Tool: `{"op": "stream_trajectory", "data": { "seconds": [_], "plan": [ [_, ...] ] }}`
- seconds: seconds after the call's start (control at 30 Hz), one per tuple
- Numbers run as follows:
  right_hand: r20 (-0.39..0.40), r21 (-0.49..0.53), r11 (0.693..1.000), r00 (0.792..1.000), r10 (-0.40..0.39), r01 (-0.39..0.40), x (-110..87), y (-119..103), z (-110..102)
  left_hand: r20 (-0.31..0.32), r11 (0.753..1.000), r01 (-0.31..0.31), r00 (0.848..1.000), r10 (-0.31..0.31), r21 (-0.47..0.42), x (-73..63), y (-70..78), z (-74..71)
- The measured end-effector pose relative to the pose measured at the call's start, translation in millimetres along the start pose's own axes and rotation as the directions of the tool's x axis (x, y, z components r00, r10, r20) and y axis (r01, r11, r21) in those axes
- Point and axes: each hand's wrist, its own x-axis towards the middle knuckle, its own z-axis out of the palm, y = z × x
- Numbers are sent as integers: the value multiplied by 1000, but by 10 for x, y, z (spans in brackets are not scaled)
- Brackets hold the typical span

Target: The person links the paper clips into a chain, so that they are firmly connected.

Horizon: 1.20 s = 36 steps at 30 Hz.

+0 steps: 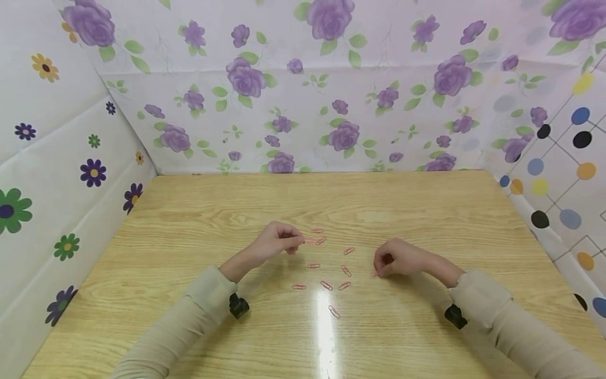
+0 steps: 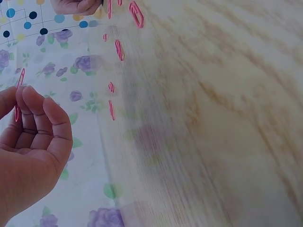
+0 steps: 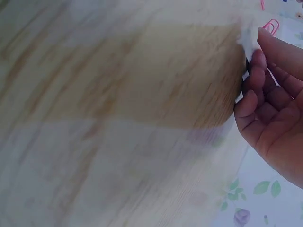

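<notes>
In the head view my left hand (image 1: pixel 274 243) pinches a pink paper clip (image 1: pixel 310 240) above the tabletop. The left wrist view shows that paper clip (image 2: pixel 22 77) upright between thumb and fingertips, the other fingers curled. Further right, my right hand (image 1: pixel 402 258) is low over the wood, with a pink paper clip (image 1: pixel 374 273) at its thumb and index finger. The right wrist view has this paper clip (image 3: pixel 271 24) jutting past the thumb tip; its lower end is hidden. Between the hands several loose pink paper clips (image 1: pixel 346 271) lie scattered.
The wooden table (image 1: pixel 227 337) carries a bright glare streak near its front middle. A flowered cloth (image 1: pixel 303 95) stands along the back edge, with patterned cloths at the left and right sides. Dark wrist cameras (image 1: pixel 239 306) sit under both sleeves.
</notes>
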Motion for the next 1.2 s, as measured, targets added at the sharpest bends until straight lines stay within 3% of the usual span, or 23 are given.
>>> {"op": "stream_trajectory", "data": {
  "seconds": [0.3,0.57,0.9,1.2],
  "plan": [
    [-44,21,1000,999,0,1,1,-25,-16,36,996,-92,995,93,-11,-12,-15,-14],
    [-157,35,999,988,7,-1,65,-80,-19,12,1000,-18,1000,18,-6,8,2,27],
    [-217,-3,999,975,-43,44,134,-159,-77,0,1000,-12,1000,12,-11,17,11,39],
    [-249,13,999,968,-29,33,217,-299,-126,-16,1000,-24,1000,23,-13,10,23,36]
  ]
}}
